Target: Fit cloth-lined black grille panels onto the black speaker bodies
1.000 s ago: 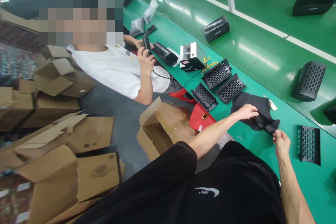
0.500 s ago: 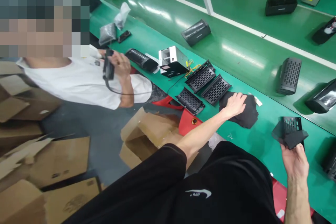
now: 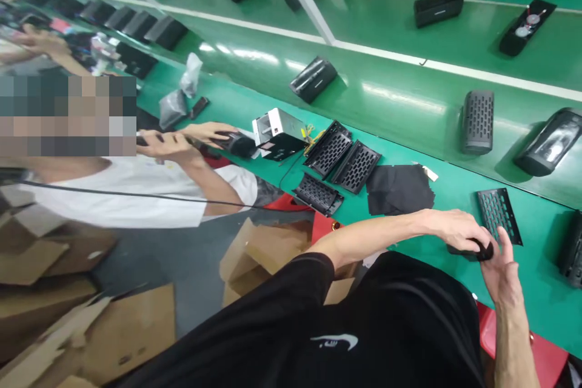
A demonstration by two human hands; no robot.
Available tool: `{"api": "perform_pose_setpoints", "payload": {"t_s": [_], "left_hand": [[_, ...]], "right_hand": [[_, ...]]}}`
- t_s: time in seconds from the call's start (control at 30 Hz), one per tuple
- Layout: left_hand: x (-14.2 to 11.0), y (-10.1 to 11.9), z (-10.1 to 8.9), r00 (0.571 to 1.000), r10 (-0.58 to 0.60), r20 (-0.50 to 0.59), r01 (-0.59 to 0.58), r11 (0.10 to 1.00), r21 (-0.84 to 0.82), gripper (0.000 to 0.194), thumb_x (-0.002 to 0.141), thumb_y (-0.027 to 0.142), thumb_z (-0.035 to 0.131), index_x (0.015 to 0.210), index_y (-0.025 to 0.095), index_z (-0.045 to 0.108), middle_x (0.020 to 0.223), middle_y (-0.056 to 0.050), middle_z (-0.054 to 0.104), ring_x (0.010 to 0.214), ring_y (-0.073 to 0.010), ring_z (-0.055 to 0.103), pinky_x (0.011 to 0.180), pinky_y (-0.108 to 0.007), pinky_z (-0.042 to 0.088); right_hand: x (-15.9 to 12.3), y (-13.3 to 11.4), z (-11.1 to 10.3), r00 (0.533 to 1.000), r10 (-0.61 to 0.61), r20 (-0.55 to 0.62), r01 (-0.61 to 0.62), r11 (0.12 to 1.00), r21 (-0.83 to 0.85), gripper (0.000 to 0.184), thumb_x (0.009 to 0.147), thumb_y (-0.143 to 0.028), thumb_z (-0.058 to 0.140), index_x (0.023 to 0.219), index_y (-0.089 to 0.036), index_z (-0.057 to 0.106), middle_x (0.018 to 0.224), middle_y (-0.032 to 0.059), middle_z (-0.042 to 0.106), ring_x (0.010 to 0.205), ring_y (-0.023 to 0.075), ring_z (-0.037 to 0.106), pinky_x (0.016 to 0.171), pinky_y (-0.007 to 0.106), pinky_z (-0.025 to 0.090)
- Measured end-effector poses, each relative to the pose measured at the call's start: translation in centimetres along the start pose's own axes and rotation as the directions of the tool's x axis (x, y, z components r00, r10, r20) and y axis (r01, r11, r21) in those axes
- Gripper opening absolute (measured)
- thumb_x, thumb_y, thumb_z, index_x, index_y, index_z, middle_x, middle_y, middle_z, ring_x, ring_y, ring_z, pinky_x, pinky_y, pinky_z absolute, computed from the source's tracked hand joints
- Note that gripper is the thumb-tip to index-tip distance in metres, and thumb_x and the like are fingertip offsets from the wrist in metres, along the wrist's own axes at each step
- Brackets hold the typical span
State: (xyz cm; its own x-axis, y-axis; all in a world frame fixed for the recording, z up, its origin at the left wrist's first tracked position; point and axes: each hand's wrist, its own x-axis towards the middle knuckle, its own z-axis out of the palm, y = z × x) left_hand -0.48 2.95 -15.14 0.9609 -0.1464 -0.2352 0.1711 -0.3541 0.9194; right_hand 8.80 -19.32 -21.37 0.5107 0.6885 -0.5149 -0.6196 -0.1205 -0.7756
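My left hand point(image 3: 461, 230) reaches across to the right, its fingers closed on a small folded black sheet point(image 3: 470, 251). My right hand point(image 3: 502, 273) meets it there, gripping the same sheet's right end, with one digit sticking up. The fingers partly hide the sheet. Just behind my hands, a black perforated panel point(image 3: 500, 215) rests on the green bench, slightly tilted. To the left of it lies a stack of thin black sheets point(image 3: 400, 189) with ragged edges.
Several more perforated panels point(image 3: 355, 167) lie farther left, beside a white-and-black box-shaped device point(image 3: 279, 134). Finished-looking black speakers point(image 3: 478, 122) stand on the line behind. A co-worker point(image 3: 131, 194) sits at left, handling a speaker. Open cartons point(image 3: 254, 254) stand on the floor.
My left hand has left the stack of black sheets and moved right to my right hand. The perforated panel, earlier in my right hand, now lies on the bench.
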Motion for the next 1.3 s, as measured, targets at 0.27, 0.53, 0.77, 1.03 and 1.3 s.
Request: {"api": "perform_pose_setpoints", "payload": {"t_s": [0.27,0.53,0.77,1.03,1.3], "left_hand": [[5.3,-0.2,-3.2,0.98,0.01,0.198,-0.046,0.982,0.183,0.016,0.096,0.024,0.061,0.099,0.027,0.076,0.103,-0.001,0.079,0.092,-0.0187,0.069,0.074,-0.028,0.044],[12.5,-6.6,-3.5,0.989,-0.15,-0.001,0.129,0.843,0.522,0.024,0.103,0.031,0.053,0.12,0.024,0.068,0.12,-0.01,0.074,0.106,-0.0252,0.068,0.081,-0.033,0.045],[13.0,-10.3,-2.6,0.964,-0.152,-0.217,0.239,0.856,0.459,0.057,0.1,0.038,0.063,0.152,0.019,0.048,0.144,-0.017,0.057,0.132,-0.0336,0.055,0.096,-0.043,0.049],[11.7,-10.2,-4.6,0.956,-0.243,-0.163,0.26,0.961,0.094,0.021,0.097,0.038,0.066,0.107,0.02,0.071,0.119,-0.008,0.069,0.113,-0.0239,0.062,0.099,-0.035,0.047],[2.9,-7.0,-3.6,0.912,-0.385,-0.141,0.181,0.687,-0.704,0.059,0.079,0.057,0.084,0.119,0.021,0.059,0.082,0.003,0.062,0.065,-0.01,0.055,0.062,-0.023,0.043]], "right_hand": [[0.1,-0.6,-3.6,0.984,0.103,-0.148,-0.16,0.874,-0.459,0.055,0.064,-0.066,0.09,0.092,-0.021,0.079,0.089,0.0056,0.076,0.082,0.0249,0.067,0.081,0.038,0.055],[5.0,-0.2,-6.0,0.786,-0.117,-0.606,-0.407,0.64,-0.651,0.053,0.07,-0.076,0.068,0.079,-0.024,0.072,0.073,0.0085,0.068,0.073,0.0281,0.059,0.076,0.044,0.048],[4.8,1.5,-6.1,0.728,-0.383,-0.569,-0.297,0.571,-0.765,0.066,0.072,-0.077,0.071,0.108,-0.022,0.067,0.086,0.0071,0.062,0.09,0.033,0.059,0.092,0.051,0.046],[5.5,-0.7,-6.0,0.815,-0.188,-0.548,-0.225,0.77,-0.597,0.052,0.069,-0.07,0.077,0.086,-0.022,0.07,0.075,0.0032,0.062,0.071,0.0236,0.056,0.075,0.043,0.048],[2.6,-4.6,-3.5,0.894,-0.02,-0.448,-0.048,0.989,-0.141,0.061,0.057,-0.053,0.101,0.099,-0.02,0.072,0.072,-0.004,0.061,0.056,0.01,0.05,0.052,0.024,0.042]]}}
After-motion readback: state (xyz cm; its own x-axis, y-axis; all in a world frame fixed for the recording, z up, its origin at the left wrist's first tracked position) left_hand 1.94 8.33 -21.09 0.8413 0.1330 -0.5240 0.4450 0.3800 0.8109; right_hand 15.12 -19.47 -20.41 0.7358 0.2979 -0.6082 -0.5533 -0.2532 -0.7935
